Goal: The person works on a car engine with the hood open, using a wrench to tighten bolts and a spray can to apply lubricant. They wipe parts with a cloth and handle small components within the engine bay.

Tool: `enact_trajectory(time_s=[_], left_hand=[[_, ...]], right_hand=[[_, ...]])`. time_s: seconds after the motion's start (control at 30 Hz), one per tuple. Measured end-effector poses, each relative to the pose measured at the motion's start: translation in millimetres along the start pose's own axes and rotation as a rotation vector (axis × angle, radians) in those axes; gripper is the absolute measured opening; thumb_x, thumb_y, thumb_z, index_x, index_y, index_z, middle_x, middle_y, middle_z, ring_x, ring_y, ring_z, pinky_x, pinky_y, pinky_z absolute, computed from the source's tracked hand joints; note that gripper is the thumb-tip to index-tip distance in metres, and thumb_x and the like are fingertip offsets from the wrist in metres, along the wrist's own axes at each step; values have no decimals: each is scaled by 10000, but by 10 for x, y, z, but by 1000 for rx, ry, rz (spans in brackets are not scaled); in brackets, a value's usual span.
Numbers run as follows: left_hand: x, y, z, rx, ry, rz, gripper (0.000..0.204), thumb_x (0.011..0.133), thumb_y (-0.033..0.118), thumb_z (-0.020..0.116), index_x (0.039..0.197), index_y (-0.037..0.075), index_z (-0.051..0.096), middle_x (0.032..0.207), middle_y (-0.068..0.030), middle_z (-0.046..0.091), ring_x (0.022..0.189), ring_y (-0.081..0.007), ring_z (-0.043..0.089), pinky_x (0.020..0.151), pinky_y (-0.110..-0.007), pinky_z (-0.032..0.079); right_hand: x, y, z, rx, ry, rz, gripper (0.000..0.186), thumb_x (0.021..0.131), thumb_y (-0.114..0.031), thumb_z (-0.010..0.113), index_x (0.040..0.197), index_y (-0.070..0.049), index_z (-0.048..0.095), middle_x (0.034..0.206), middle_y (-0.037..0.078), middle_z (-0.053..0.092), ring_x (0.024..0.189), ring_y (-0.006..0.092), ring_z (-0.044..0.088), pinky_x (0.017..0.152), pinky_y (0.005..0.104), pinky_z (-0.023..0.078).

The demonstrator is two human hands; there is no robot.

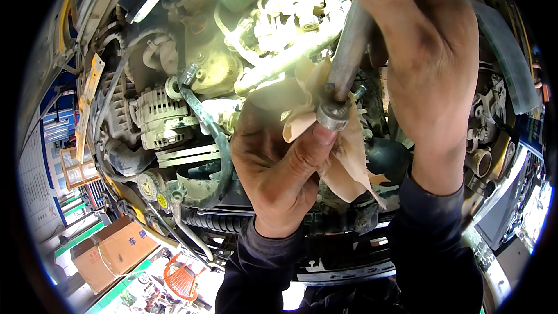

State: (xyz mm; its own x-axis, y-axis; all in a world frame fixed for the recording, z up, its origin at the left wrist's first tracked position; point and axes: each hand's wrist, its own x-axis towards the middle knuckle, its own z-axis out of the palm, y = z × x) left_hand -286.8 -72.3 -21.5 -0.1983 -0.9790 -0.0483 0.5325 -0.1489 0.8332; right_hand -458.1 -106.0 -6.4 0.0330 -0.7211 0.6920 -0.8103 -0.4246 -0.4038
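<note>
Alternator (pixel 157 117), hose (pixel 212 125) at left, engine (pixel 212 70) partly glare-washed, left hand (pixel 279 168) pinching metal rod (pixel 350 52) with tan sheet (pixel 347 168), right hand (pixel 433 64) clasping it, rod top hidden.

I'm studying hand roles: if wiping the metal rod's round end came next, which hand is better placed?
Probably the left hand: its thumb is at the round end, beside the tan sheet; the right hand is higher up the metal rod.
</note>
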Motion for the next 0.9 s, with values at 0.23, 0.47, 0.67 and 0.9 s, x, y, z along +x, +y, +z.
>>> enact_trajectory(time_s=[0.23,0.47,0.67,0.9], left_hand=[[-34,-41,22,33,-10,15,480,756,-56,743,1179,-26,519,1054,-103,634,927,-158,629,830,-296,521],[-28,-61,40,83,30,40,445,773,-27,741,1165,-25,529,1049,-91,632,900,-144,622,783,-270,505],[-48,-26,105,149,74,11,388,816,3,709,1161,-44,537,1047,-86,634,908,-130,611,791,-259,491],[-39,-99,26,163,67,89,326,859,-14,648,1163,-82,555,1103,-107,620,922,-151,617,823,-267,484]], right_hand=[[-32,-4,-25,7,-10,-1,313,815,10,577,1101,-104,634,878,78,618,647,177,511,575,299,391],[-50,-4,-7,23,-19,-6,339,798,17,583,1108,-108,635,894,77,621,674,185,519,596,304,399],[-76,7,4,27,-23,-5,361,783,24,588,1115,-111,636,908,77,624,696,191,525,615,308,405],[-98,22,7,14,-36,-8,388,766,31,594,1123,-115,637,924,77,628,723,199,533,636,313,413]])
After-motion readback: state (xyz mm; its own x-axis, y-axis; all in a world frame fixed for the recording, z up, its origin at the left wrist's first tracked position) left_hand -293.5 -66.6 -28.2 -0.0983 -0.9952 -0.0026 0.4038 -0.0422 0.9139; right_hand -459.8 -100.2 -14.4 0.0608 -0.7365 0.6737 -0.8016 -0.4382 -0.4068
